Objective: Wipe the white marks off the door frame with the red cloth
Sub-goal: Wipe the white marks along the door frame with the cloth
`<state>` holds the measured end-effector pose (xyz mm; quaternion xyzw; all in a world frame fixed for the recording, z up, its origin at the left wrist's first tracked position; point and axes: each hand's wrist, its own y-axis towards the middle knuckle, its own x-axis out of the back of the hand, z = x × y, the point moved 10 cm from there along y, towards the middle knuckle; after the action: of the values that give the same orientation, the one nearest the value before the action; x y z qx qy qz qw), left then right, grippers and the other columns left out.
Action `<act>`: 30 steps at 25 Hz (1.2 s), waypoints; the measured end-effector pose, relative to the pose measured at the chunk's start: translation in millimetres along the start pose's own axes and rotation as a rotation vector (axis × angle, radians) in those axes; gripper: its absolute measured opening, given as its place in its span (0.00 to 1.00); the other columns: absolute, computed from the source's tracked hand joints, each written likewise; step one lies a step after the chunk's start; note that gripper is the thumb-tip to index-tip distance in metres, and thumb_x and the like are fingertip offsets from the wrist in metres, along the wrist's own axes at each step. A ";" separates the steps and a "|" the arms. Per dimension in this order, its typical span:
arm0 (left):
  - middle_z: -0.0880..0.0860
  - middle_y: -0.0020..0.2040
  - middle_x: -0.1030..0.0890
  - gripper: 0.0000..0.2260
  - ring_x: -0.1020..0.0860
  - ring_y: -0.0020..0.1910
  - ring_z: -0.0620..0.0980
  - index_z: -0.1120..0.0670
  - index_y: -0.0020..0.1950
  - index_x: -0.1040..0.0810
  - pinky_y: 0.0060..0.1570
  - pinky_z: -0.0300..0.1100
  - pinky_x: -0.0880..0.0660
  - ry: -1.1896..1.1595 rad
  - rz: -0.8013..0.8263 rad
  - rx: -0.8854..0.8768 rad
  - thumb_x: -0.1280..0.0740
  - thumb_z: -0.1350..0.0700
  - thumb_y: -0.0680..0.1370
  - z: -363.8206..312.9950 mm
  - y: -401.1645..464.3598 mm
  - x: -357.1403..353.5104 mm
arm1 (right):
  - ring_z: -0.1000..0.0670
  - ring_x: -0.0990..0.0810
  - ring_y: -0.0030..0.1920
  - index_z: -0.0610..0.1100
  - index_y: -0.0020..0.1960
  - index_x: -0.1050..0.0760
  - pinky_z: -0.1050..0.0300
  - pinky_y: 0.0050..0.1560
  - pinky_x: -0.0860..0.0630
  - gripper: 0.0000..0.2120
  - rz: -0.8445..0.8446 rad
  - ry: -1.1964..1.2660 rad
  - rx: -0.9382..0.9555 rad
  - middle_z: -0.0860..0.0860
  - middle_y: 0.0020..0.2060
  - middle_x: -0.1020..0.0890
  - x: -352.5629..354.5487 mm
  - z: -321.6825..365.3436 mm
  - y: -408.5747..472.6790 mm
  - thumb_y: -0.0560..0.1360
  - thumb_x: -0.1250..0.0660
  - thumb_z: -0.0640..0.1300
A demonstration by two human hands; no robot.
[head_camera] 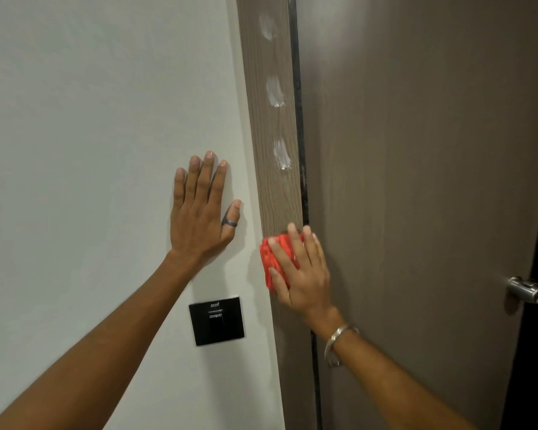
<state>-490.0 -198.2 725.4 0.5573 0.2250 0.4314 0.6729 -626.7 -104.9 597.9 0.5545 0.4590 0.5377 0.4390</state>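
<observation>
A brown wood-grain door frame [280,197] runs upright between the white wall and the door. White smears [281,155] mark it, with another smear [275,91] higher and a third [266,26] near the top. My right hand [298,271] presses a folded red cloth [269,259] flat against the frame, below the lowest smear. My left hand [202,209] lies flat on the wall with fingers spread, just left of the frame, holding nothing. It wears a ring on the thumb.
A black square switch plate [216,321] sits on the white wall [90,119] below my left hand. The brown door [416,150] is to the right, with a metal handle [524,290] at its right edge. A bracelet circles my right wrist.
</observation>
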 end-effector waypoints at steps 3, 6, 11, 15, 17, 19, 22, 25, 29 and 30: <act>0.59 0.85 0.48 0.33 0.49 0.85 0.60 0.56 0.85 0.48 0.83 0.57 0.54 0.006 -0.009 -0.005 0.45 0.41 0.84 0.6 -0.9 -4.1 | 0.37 0.44 0.83 0.49 0.80 0.37 0.37 0.81 0.40 0.27 -0.104 0.043 0.002 0.43 0.81 0.38 17.6 -8.8 103.2 0.84 0.43 0.59; 0.58 0.86 0.48 0.34 0.50 0.85 0.59 0.56 0.85 0.48 0.83 0.56 0.55 0.016 -0.030 -0.010 0.44 0.40 0.84 2.8 -1.6 -7.8 | 0.38 0.42 0.83 0.49 0.79 0.34 0.41 0.83 0.46 0.28 -0.172 -0.010 -0.016 0.43 0.81 0.36 28.2 -14.8 175.9 0.83 0.43 0.61; 0.58 0.86 0.48 0.34 0.52 0.85 0.58 0.56 0.85 0.48 0.84 0.55 0.57 0.021 -0.037 -0.013 0.44 0.40 0.84 1.8 -0.9 -7.9 | 0.38 0.50 0.85 0.50 0.83 0.43 0.39 0.85 0.54 0.37 -0.066 -0.054 -0.016 0.45 0.84 0.45 9.1 -6.7 85.2 0.81 0.41 0.67; 0.59 0.85 0.46 0.33 0.48 0.85 0.60 0.57 0.85 0.45 0.83 0.57 0.53 0.004 -0.021 -0.004 0.43 0.42 0.84 -0.6 -1.4 -1.0 | 0.41 0.51 0.85 0.55 0.84 0.52 0.39 0.85 0.54 0.38 0.057 -0.141 0.024 0.49 0.85 0.50 -7.4 0.0 3.1 0.81 0.40 0.64; 0.60 0.85 0.46 0.34 0.48 0.84 0.61 0.57 0.85 0.45 0.83 0.57 0.54 -0.015 -0.022 0.027 0.42 0.42 0.83 0.8 4.0 5.5 | 0.42 0.53 0.85 0.55 0.84 0.51 0.40 0.85 0.56 0.36 0.061 -0.164 0.038 0.50 0.85 0.51 -8.3 -1.6 9.1 0.82 0.42 0.63; 0.60 0.85 0.47 0.34 0.49 0.85 0.61 0.57 0.85 0.45 0.83 0.56 0.57 -0.019 -0.033 0.064 0.42 0.42 0.83 7.9 16.0 11.1 | 0.42 0.52 0.85 0.54 0.84 0.49 0.40 0.85 0.55 0.34 0.045 -0.183 0.067 0.49 0.85 0.50 -6.3 -1.7 30.4 0.83 0.44 0.62; 0.60 0.86 0.48 0.34 0.51 0.85 0.60 0.56 0.85 0.46 0.83 0.56 0.57 -0.019 -0.054 0.089 0.42 0.42 0.83 20.9 51.8 20.8 | 0.40 0.49 0.85 0.52 0.83 0.43 0.39 0.85 0.53 0.31 0.003 -0.168 0.065 0.46 0.84 0.46 5.6 -5.2 97.1 0.83 0.44 0.60; 0.59 0.86 0.49 0.34 0.51 0.85 0.60 0.56 0.85 0.47 0.83 0.58 0.53 -0.036 -0.073 0.081 0.44 0.42 0.84 27.1 91.7 26.6 | 0.39 0.48 0.85 0.51 0.83 0.42 0.38 0.84 0.51 0.30 -0.042 -0.166 0.046 0.45 0.84 0.43 25.8 -7.4 194.4 0.84 0.45 0.60; 0.58 0.86 0.50 0.34 0.53 0.85 0.58 0.55 0.85 0.48 0.84 0.56 0.57 -0.043 -0.105 0.072 0.46 0.40 0.84 26.8 138.6 30.4 | 0.41 0.53 0.85 0.53 0.84 0.46 0.39 0.85 0.53 0.30 -0.029 -0.144 -0.007 0.47 0.85 0.48 46.9 -13.4 298.2 0.85 0.48 0.60; 0.58 0.86 0.50 0.34 0.54 0.85 0.57 0.55 0.85 0.48 0.83 0.55 0.58 -0.043 -0.112 0.078 0.46 0.40 0.84 28.2 146.7 31.9 | 0.42 0.54 0.85 0.54 0.84 0.47 0.39 0.85 0.53 0.30 -0.021 -0.144 -0.020 0.47 0.85 0.49 49.7 -12.9 309.8 0.85 0.49 0.60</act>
<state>-499.4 -186.4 877.4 0.5789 0.2578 0.3718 0.6783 -628.1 -116.1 911.8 0.5823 0.4268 0.4963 0.4820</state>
